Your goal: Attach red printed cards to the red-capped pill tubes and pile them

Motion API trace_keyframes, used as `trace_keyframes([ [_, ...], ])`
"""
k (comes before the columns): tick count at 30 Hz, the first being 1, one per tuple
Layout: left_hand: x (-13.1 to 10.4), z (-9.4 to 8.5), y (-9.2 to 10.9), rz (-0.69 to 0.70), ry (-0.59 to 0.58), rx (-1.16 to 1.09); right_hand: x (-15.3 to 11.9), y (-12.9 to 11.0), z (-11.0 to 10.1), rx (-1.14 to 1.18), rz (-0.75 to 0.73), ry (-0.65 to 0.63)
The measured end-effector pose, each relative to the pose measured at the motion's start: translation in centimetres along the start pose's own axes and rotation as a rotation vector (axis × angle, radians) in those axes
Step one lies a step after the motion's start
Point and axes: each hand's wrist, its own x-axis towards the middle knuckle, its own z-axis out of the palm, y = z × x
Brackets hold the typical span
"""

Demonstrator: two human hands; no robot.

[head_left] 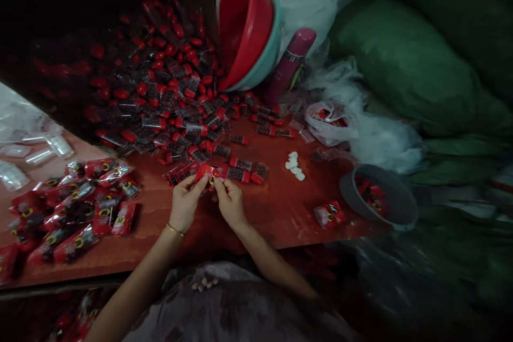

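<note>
My left hand point(186, 200) pinches the left side of a small red packet point(208, 171) with a printed front. On its right side, my right hand point(230, 203) has thumb and fingers pressed on the same packet. Both hands are just above the red table point(256, 211). Several flat red packets point(180, 173) lie right behind my left hand. Clear containers with red caps point(239, 170) and dark contents lie beyond my fingers, part of a large pile point(176, 96) spilling from a dark open box point(44, 26).
Filled red packets point(76, 206) are heaped at the left. A red basin point(244, 21), a pink bottle point(290, 64) and a plastic bag point(331, 123) stand behind. White pieces point(294, 165), one packet point(329, 215) and a grey bowl point(379, 200) are at the right.
</note>
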Motion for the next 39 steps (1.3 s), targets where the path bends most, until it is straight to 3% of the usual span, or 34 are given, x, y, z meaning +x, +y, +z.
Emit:
trace_keyframes([
  [7,-0.3,0.5,0.1,-0.081,0.061,-0.121,-0.1,0.3,-0.9,-0.205,-0.125,0.014],
  [10,0.1,0.2,0.1,-0.105,0.09,-0.149,1.0,-0.1,-2.6,-0.538,-0.24,0.01],
  [14,0.4,0.1,0.2,-0.159,0.133,-0.177,2.2,0.1,-5.2,-1.033,-0.227,-0.023],
  [19,0.1,0.2,0.3,-0.207,0.11,-0.168,0.7,1.5,-8.2,-0.968,-0.44,-0.289],
  [22,-0.1,0.1,0.5,-0.261,0.106,-0.183,-0.9,1.9,-10.1,-0.868,-0.538,-0.274],
  [24,-0.2,0.1,0.6,-0.282,0.104,-0.185,-2.0,2.0,-11.0,-0.858,-0.511,-0.137],
  [28,-0.7,0.3,0.5,-0.279,0.095,-0.156,-3.3,1.7,-10.5,-0.978,-0.246,0.129],
  [34,-1.2,0.4,0.4,-0.256,0.147,-0.125,-2.8,0.5,-7.4,-1.234,-0.013,0.102],
  [39,-1.1,-0.2,0.4,-0.244,0.164,-0.127,-2.4,0.2,-7.8,-1.361,-0.014,0.038],
])
